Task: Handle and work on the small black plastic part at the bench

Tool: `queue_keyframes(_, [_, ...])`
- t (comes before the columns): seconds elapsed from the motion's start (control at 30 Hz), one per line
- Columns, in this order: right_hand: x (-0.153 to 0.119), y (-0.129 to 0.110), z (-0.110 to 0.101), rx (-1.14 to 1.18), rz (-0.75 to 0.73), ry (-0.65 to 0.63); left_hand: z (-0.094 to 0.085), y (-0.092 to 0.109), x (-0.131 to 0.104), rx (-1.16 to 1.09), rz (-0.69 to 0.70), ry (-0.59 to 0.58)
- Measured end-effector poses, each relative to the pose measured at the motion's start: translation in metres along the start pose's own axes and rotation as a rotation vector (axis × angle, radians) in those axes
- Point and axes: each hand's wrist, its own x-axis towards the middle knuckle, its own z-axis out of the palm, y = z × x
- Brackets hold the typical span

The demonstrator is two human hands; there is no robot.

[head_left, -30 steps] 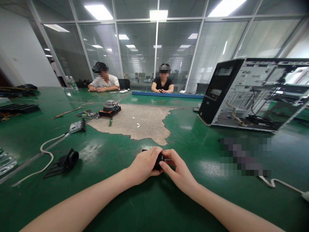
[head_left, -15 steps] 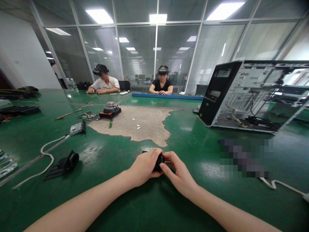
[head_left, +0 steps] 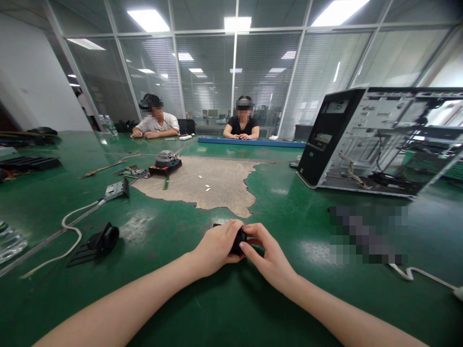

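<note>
Near the middle of the green table (head_left: 173, 308), a small black object (head_left: 238, 242) is held between both hands. My left hand (head_left: 217, 246) wraps round it from the left, with the back of the hand hiding much of it. From the right, the thumb and fingers of my right hand (head_left: 263, 248) pinch its near end. A dark corner shows past my left knuckles. Beyond the hands lies a bare tan patch (head_left: 217, 180) of tabletop with small white scraps on it.
A black plastic part (head_left: 97, 243) and a metal bracket (head_left: 115, 189) lie left, by a pale cable (head_left: 77, 231). A cooler (head_left: 165, 161) sits farther back. At right stand an open computer case (head_left: 333, 140) and a blurred strip (head_left: 367, 233). Two people sit across the table.
Both hands keep their grip on the black object, almost unmoved. The view has shifted very slightly.
</note>
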Motion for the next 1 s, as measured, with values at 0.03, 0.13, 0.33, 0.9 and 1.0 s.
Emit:
queue_keyframes(0.03, [0.0009,0.0003,0.0001,0.030,0.034,-0.005,0.0003,-0.0001,0.0000,-0.003,0.001,0.003])
queue_keyframes(0.13, [0.0026,0.0015,0.0003,0.100,0.148,-0.027,0.0005,-0.0001,0.0002,-0.005,0.002,0.003])
queue_keyframes(0.33, [-0.0012,-0.0023,-0.0002,-0.050,0.043,-0.022,-0.0012,0.0004,-0.0006,-0.012,0.001,-0.011])
queue_keyframes(0.9, [-0.0027,-0.0024,0.0000,-0.072,-0.038,0.004,-0.0010,0.0001,0.0005,-0.026,-0.007,-0.023])
queue_keyframes(1.0, [-0.0008,-0.0003,0.0000,-0.028,-0.005,0.017,-0.0006,0.0002,0.0011,-0.034,-0.010,-0.014])
